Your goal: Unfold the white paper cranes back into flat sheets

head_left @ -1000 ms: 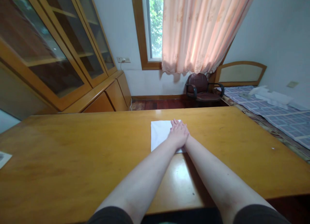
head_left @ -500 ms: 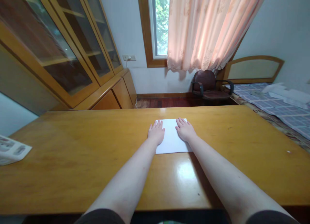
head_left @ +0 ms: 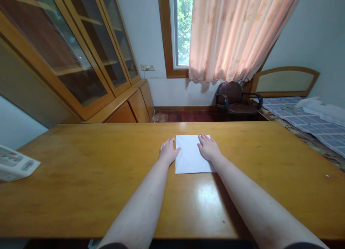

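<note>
A white sheet of paper [head_left: 190,159], possibly folded, lies flat on the yellow-brown wooden table [head_left: 107,191]. At its left edge rests my left hand [head_left: 168,152], mostly on the wood, with the thumb reaching over the paper and the fingers apart. My right hand [head_left: 209,148] lies flat on the paper's right side, fingers stretched toward the far edge. The paper's right edge is partly hidden under that hand and wrist.
A white power strip [head_left: 18,165] stands at the table's left side. Beyond the far edge are a glass-fronted cabinet [head_left: 107,62], a dark red armchair [head_left: 231,98] and a bed [head_left: 309,116] at the right. A small white scrap [head_left: 327,175] lies near the table's right edge.
My left hand has slid left off the paper's surface to its left edge. My right hand stays on the paper. The whole view has shifted slightly.
</note>
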Demonstrator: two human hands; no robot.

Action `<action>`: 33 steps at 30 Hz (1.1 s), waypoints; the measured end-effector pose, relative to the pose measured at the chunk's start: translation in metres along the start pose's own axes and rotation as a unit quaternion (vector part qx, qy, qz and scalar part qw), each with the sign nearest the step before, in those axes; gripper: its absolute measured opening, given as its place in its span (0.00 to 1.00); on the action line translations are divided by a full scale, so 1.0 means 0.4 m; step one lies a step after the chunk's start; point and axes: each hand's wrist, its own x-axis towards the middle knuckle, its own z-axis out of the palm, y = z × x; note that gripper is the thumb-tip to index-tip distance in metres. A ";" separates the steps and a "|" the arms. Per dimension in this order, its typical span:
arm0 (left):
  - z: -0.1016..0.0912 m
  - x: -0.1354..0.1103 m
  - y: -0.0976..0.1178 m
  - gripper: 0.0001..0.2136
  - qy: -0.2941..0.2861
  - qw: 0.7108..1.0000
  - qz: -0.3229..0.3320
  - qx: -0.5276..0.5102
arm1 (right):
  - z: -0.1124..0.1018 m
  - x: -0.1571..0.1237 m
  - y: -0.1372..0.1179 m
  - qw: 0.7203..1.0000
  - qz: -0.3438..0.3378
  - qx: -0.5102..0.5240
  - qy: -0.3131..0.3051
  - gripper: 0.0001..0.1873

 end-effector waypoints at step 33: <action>-0.017 0.007 0.013 0.04 0.026 0.975 -0.099 -0.196 | 0.003 0.001 -0.004 1.000 0.001 -0.018 0.009 0.29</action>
